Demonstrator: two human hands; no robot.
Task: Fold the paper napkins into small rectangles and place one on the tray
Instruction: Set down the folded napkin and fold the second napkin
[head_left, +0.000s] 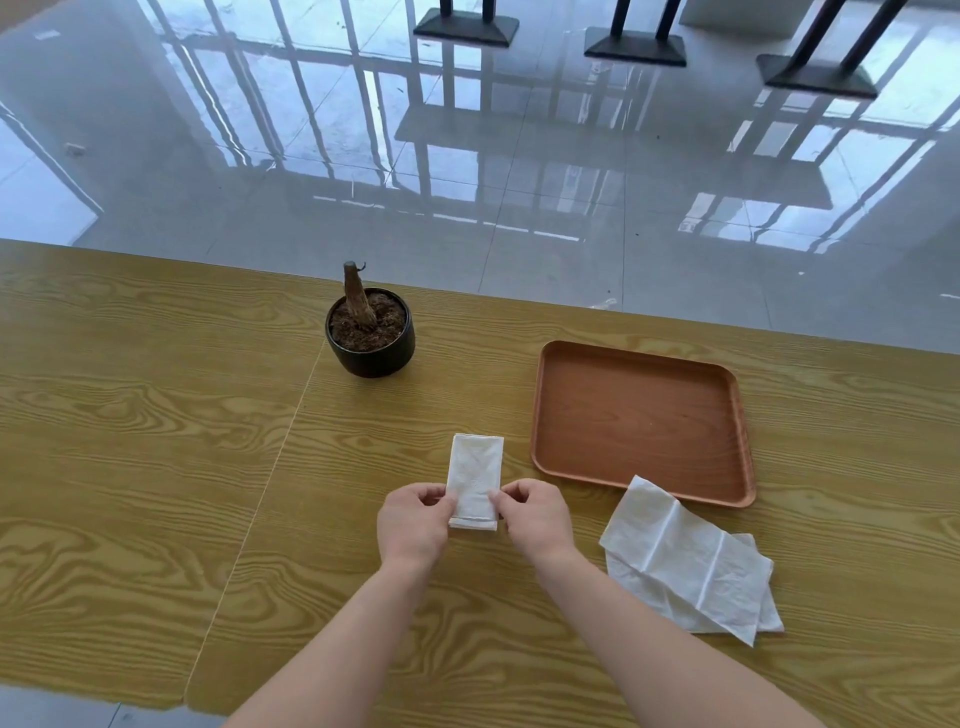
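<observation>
View from above of a wood-grain bench (130, 415) w/ a brown tray (538, 405), no napkin on it yet. Just left of the tray's near-left corner lies a folded napkin (475, 475), a narrow white strip running away from the viewer. The left hand (413, 522) and right hand (535, 514) each pinch its near end, thumb and forefinger closed on opposite side edges. The far end rests flat on the bench.

On the tray's near side sits a heap of loose napkins (685, 566), opened out w/ visible creases. One corner seems to lap the tray's rim, tho the angle leaves that unsure. Well left of the tray stands a dark plant pot (370, 338).

Step in hand is prob. the last fold, strip into small rectangle. To do it well, bring the near end over to meet the far edge and line up the corners before pressing. Then run fingers along the crease so the thin paper doesn't spring open.
</observation>
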